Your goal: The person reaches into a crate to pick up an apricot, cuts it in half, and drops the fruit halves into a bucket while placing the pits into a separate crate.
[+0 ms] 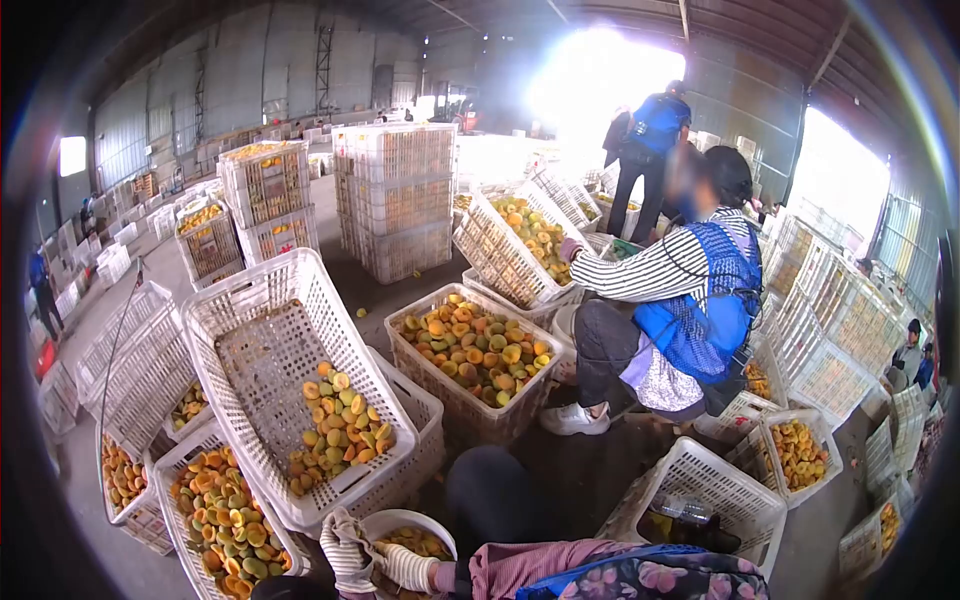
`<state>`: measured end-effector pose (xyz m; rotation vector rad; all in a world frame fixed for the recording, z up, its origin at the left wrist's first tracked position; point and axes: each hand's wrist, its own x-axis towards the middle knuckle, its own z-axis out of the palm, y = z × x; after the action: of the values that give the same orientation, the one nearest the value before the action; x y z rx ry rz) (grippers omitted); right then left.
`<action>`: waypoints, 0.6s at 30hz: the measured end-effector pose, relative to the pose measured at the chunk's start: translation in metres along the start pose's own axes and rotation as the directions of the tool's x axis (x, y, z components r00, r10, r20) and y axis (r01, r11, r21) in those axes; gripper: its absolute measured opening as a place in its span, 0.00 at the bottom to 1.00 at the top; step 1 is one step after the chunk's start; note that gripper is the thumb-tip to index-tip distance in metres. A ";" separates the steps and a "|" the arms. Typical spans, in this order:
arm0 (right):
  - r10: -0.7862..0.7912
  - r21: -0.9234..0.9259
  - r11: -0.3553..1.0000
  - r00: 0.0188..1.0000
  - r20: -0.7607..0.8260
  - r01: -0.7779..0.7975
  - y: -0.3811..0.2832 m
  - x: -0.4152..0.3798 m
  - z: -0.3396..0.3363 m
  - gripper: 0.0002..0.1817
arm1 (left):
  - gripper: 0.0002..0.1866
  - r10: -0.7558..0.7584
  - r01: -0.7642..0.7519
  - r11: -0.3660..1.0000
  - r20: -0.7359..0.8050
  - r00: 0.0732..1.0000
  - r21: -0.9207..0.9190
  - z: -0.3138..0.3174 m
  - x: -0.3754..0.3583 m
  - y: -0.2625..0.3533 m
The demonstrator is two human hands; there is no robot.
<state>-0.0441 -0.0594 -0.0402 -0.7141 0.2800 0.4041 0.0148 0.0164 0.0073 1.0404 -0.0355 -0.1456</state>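
Both my hands wear striped, pale work gloves and meet low in view, against the near edge of a white bucket (446, 532) with yellow-orange fruit pieces in it. My left hand (347, 552) is raised with its fingers curled beside the tilted crate. My right hand (408, 569) reaches in from the right, its fingers closed toward the left one. Whatever lies between them is hidden. A white plastic crate (270, 345) leans toward me on another crate, with halved apricots or peaches (340, 425) gathered at its lower end.
Full fruit crates stand at left (228, 520) and ahead (475, 345). A crate with a plastic bottle (682, 508) is at my right. A co-worker (690, 290) in a blue vest crouches by another tilted crate (520, 240). Stacked crates (395, 200) rise behind; another person (655, 140) stands there.
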 end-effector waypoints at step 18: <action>-0.360 -0.841 0.500 0.933 0.017 0.208 -0.032 -0.072 0.037 0.19 | 0.25 -0.010 0.042 0.985 0.186 0.982 -0.168 0.040 -0.036 0.044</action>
<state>-0.0892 -0.0753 0.0324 -1.7444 0.0927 0.1273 -0.0205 0.0092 0.0666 0.8533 -0.1751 -0.2642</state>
